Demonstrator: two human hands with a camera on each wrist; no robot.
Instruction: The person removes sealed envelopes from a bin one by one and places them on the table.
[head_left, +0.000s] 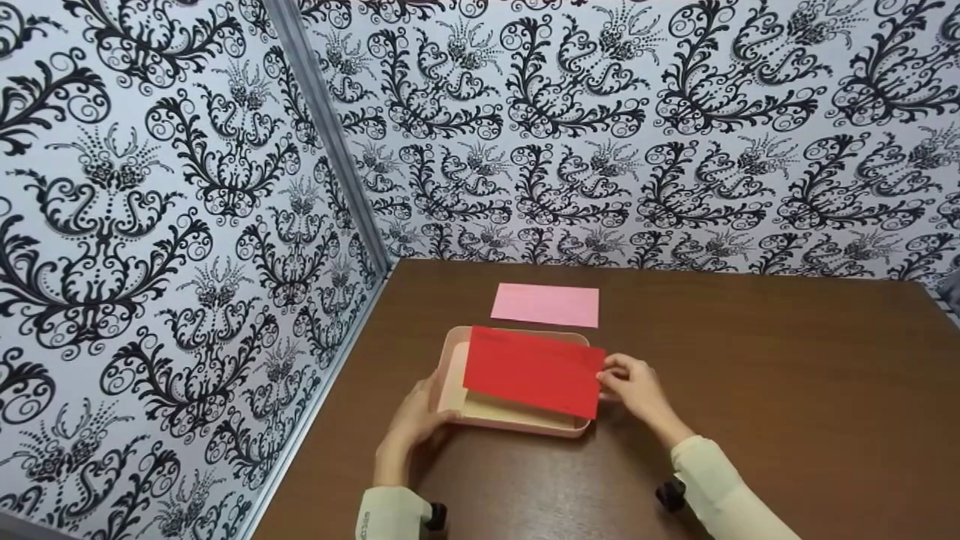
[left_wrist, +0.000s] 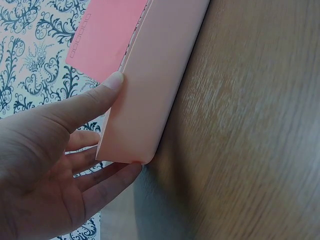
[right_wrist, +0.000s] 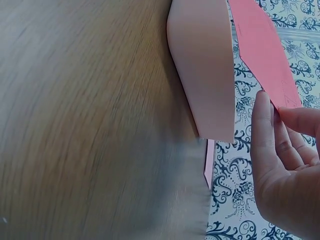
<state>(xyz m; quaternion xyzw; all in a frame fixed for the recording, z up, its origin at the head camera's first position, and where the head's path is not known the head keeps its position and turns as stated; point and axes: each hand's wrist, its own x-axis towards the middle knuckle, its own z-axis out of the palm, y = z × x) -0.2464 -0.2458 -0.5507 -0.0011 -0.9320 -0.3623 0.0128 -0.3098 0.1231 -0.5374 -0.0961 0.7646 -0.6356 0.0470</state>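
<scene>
A shallow pink tray (head_left: pixel 517 428) stands on the table, with a cream-coloured sheet or envelope (head_left: pixel 510 412) inside it. My left hand (head_left: pixel 417 414) grips the tray's left end, thumb on the rim and fingers along the side wall, as the left wrist view also shows. My right hand (head_left: pixel 636 388) pinches the right edge of a red envelope (head_left: pixel 534 372) between thumb and fingers. The envelope is tilted over the tray and covers much of its inside; a row of small printed boxes (left_wrist: pixel 81 36) shows on it in the left wrist view.
Behind the tray a pink envelope-like rectangle (head_left: pixel 545 305) lies flat on the brown wooden table (head_left: pixel 787 390). Black-and-white patterned panels (head_left: pixel 585 135) rise along the table's back and left sides, meeting at a grey metal post (head_left: pixel 330 127).
</scene>
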